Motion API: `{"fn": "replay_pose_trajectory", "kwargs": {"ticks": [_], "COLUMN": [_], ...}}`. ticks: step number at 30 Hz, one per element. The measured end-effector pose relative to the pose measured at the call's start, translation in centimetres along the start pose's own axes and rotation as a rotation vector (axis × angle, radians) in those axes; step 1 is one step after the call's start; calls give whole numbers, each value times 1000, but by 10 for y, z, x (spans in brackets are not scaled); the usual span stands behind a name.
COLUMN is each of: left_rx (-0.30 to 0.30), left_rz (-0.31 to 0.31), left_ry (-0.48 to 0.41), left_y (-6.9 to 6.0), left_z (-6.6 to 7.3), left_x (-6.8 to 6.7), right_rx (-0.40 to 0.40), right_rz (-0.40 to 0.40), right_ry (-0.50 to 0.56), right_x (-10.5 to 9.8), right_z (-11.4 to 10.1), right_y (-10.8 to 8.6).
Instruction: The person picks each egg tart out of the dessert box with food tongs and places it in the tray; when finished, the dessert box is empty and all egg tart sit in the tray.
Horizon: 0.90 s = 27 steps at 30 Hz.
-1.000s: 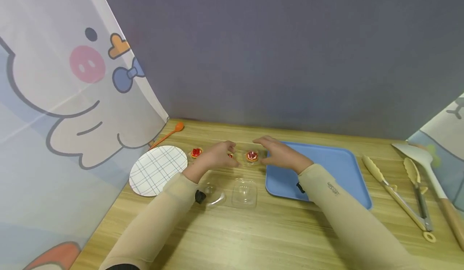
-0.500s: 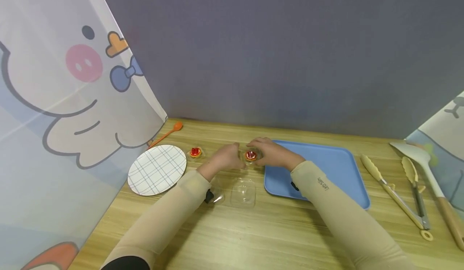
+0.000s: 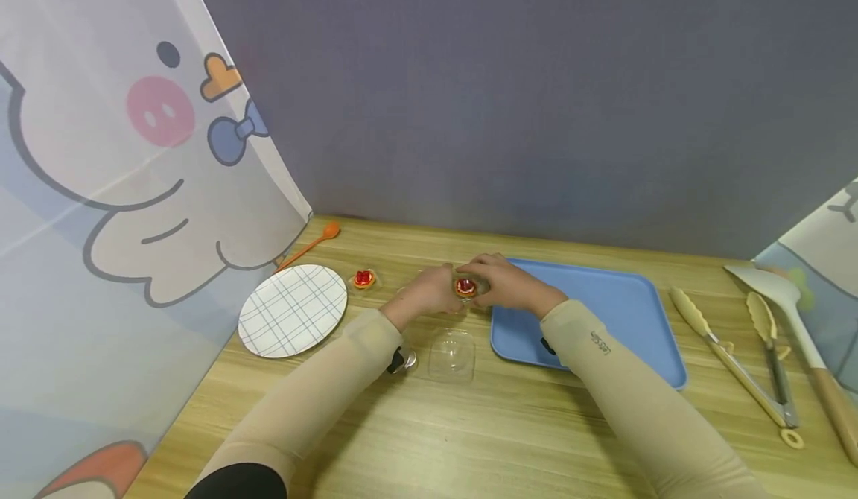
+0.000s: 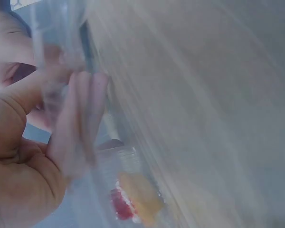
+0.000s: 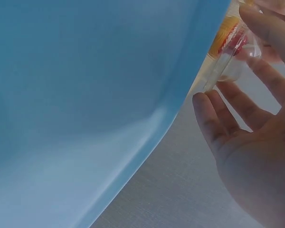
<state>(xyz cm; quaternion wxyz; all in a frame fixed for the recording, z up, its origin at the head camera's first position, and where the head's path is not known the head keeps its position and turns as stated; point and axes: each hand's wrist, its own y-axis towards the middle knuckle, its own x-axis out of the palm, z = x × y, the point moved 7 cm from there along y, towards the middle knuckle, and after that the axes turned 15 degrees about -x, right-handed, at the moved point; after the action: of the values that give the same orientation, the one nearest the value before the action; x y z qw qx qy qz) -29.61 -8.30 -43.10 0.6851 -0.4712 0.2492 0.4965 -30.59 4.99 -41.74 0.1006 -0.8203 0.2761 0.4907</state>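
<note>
Your left hand and right hand pinch a clear plastic box from opposite sides, fingers bent; small round red-topped tart inside, between them. Blue rectangular tray just right; clear square plastic piece nearer you.

Yellow-tipped tongs lie beside a wooden-handled white spatula.
</note>
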Motion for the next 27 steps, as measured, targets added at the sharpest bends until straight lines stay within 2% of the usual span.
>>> {"fn": "replay_pose_trajectory", "kwargs": {"ticks": [5, 9, 12, 20, 27], "left_rx": [37, 71, 101, 120, 124], "left_rz": [2, -37, -63, -97, -105], "left_ry": [-49, -139, -174, -200, -213], "left_y": [1, 6, 10, 15, 17], "left_z": [-1, -5, -6, -8, -9], "left_x": [2, 6, 8, 9, 9], "right_rx": [-9, 2, 19, 5, 2], "right_rz": [8, 2, 0, 12, -7], "right_ry": [-10, -11, -16, -57, -137], "right_x": [1, 2, 1, 1, 1], "right_z": [-2, -2, -1, -5, -6], "right_y": [1, 0, -1, 0, 2]}}
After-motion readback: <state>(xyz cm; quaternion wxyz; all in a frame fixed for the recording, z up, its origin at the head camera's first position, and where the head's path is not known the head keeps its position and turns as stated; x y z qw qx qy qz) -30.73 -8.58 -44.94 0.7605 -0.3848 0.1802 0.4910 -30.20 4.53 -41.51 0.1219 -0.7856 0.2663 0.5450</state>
